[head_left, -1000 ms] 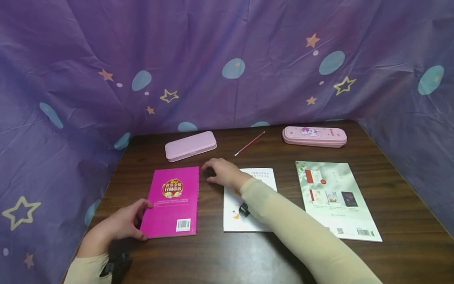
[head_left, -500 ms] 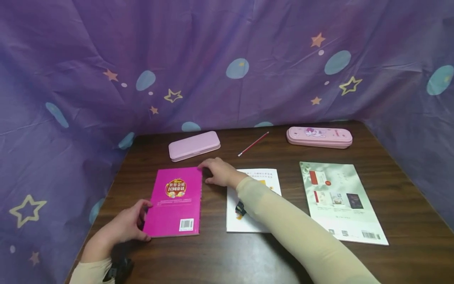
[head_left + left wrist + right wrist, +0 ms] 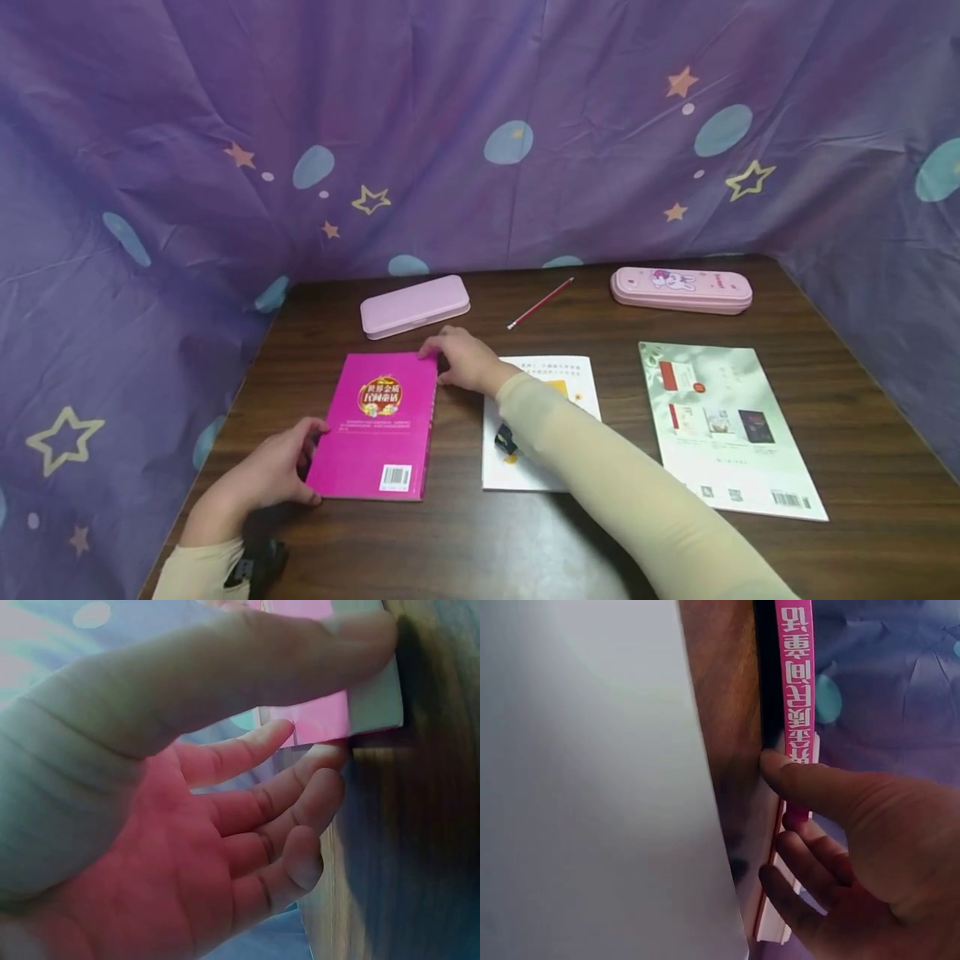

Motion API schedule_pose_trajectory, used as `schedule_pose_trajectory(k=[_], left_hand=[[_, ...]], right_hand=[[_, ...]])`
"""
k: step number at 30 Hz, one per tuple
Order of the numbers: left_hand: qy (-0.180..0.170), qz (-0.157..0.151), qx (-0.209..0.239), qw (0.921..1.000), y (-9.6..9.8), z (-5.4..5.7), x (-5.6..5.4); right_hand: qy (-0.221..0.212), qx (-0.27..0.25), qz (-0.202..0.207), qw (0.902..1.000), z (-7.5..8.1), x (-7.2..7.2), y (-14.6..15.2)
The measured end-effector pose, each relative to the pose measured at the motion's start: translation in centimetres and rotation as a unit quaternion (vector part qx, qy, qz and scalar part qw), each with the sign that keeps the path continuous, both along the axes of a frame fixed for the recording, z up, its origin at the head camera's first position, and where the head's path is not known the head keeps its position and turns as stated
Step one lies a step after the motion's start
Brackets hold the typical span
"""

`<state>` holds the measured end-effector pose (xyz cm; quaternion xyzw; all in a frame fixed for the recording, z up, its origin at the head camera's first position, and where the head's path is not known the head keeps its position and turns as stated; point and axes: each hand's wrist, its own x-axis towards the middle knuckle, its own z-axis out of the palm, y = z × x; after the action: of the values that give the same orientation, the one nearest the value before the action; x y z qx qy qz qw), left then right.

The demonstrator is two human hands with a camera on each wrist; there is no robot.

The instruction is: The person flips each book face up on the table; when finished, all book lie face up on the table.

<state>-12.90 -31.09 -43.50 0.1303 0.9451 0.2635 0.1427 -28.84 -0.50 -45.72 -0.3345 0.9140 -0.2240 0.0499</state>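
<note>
A magenta paperback book [image 3: 371,442] with a round red-and-gold emblem and a barcode lies at the left of the table, its right side slightly raised so the spine shows. My left hand [image 3: 273,471] holds its near left corner, thumb at the near edge and index finger at the left edge. At the far right corner my right hand [image 3: 465,362] pinches the book. In the right wrist view, the thumb lies against the lettered pink spine [image 3: 798,682]. A white book [image 3: 525,475] lies beneath my right forearm, partly hidden by it.
A pale green book [image 3: 731,450] lies at the right. Along the back are a plain pink pencil case [image 3: 415,307], a red pencil [image 3: 540,303] and a pink pencil case with a rabbit picture [image 3: 681,291]. A purple patterned cloth [image 3: 450,200] encloses the brown table [image 3: 495,550].
My right hand has reached left to the book's far right corner and taken hold of it. The book's right side has risen slightly and the book has turned a little. The head view has shifted slightly.
</note>
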Motion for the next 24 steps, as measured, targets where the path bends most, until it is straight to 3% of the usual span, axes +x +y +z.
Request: schedule_pose_trajectory(k=[5,12,19,24], left_hand=[[-0.004,-0.006,0.005,1.0,-0.3,0.0,0.0],[0.004,-0.008,0.007,0.9999,-0.6,0.0,0.0],[0.062,-0.007,-0.022,0.9978,-0.4,-0.4,-0.4],[0.085,-0.003,-0.026,0.996,-0.3,-0.3,-0.4]], right_hand=[[0.032,0.031,-0.024,0.9987,-0.1,0.1,0.0],[0.035,0.019,-0.022,0.999,-0.1,-0.1,0.7],[0.012,-0.01,-0.021,0.9996,0.0,-0.4,1.7],[0.008,-0.025,-0.024,0.9994,0.2,-0.4,2.3]])
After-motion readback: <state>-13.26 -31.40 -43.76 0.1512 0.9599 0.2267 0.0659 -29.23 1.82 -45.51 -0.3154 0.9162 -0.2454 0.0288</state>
